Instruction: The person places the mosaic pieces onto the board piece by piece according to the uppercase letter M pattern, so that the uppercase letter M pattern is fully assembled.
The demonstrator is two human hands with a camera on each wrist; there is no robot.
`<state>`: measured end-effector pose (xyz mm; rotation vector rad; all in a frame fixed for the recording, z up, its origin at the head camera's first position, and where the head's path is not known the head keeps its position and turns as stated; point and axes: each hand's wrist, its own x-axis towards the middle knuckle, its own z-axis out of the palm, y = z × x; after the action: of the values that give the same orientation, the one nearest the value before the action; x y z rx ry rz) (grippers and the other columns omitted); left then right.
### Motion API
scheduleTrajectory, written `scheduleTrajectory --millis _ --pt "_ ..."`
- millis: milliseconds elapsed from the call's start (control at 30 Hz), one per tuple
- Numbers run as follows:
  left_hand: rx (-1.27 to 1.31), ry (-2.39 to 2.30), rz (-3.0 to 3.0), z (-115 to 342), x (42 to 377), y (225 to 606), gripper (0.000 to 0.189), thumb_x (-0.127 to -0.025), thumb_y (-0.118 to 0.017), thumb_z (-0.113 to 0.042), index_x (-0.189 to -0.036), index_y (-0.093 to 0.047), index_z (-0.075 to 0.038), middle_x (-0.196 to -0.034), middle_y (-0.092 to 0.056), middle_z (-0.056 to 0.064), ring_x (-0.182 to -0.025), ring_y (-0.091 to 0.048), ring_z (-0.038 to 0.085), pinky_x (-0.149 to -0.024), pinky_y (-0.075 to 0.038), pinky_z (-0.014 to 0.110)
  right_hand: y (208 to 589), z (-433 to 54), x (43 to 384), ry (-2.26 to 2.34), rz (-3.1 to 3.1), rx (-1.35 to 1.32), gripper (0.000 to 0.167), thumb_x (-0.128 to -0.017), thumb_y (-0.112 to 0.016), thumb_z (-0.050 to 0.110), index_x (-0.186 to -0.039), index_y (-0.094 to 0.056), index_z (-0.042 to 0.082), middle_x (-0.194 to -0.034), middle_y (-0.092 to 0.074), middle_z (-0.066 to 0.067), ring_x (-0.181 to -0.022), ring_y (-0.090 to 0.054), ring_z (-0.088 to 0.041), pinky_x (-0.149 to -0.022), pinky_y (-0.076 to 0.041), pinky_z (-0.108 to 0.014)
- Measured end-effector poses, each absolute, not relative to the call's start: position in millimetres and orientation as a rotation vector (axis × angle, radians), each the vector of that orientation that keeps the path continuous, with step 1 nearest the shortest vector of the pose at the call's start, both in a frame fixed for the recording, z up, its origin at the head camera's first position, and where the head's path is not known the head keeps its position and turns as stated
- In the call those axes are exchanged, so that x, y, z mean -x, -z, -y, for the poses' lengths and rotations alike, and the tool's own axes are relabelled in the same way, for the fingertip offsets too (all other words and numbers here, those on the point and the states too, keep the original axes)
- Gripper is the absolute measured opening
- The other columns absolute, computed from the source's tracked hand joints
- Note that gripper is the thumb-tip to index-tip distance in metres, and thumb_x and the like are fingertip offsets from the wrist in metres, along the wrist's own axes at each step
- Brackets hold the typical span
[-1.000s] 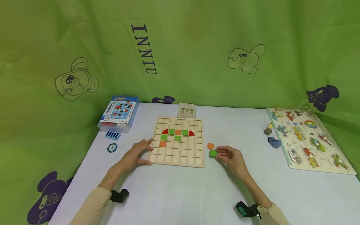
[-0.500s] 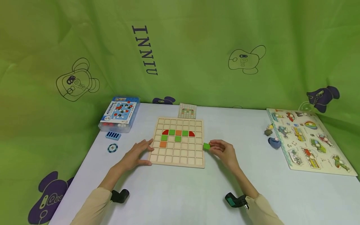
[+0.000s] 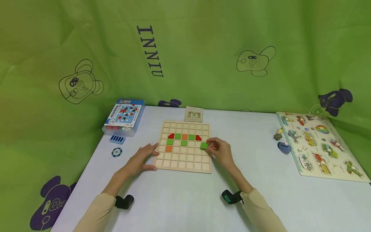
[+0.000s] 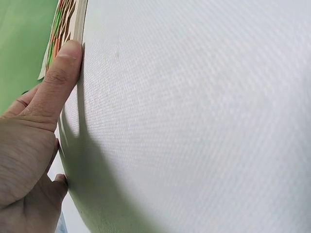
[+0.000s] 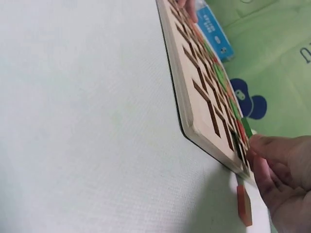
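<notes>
My right hand [image 3: 221,151] pinches a green square tile [image 3: 204,145] by its edge, over the right side of a wooden grid board [image 3: 182,169]. In the right wrist view, that green tile [image 5: 247,127] stands tilted above the grid between thumb and fingertips. On the board lie red quarter-round tiles [image 3: 198,138], several green squares [image 3: 178,136] and orange squares [image 3: 168,148]. My left hand [image 3: 139,160] rests along the board's left edge, fingers spread. Its thumb [image 4: 68,53] touches the board's side in the left wrist view.
A loose orange tile [image 5: 244,206] lies on the table beside the board. Behind stands a pattern card [image 3: 194,114]. At left are a boxed model kit [image 3: 124,117], a blue slotted piece [image 3: 117,139] and a round chip [image 3: 117,152]. A picture puzzle board [image 3: 321,145] and small figures [image 3: 284,147] lie right.
My right hand has lifted the green tile from the table and carried it left, over the board's right edge. The left hand has stayed in place.
</notes>
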<state>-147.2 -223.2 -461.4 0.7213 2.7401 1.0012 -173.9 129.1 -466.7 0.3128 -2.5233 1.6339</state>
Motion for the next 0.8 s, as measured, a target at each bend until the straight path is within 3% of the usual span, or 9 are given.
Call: scheduleTrajectory --millis 800 --pt "-0.742 -1.007 -2.76 223 147 462 0.051 -0.073 -0.081 -0.02 -0.118 -0.062 -0.005 -0.151 -0.034 0.017 -0.138 -0.024 0.046 -0.112 -0.012 0.062 456 -122 185 -1.574 2.6 -0.38 0.031 -0.08 -0.071 -0.009 -0.109 -0.063 -0.009 -0.105 -0.067 -0.024 -0.088 -0.069 -0.032 -0.073 -0.058 -0.03"
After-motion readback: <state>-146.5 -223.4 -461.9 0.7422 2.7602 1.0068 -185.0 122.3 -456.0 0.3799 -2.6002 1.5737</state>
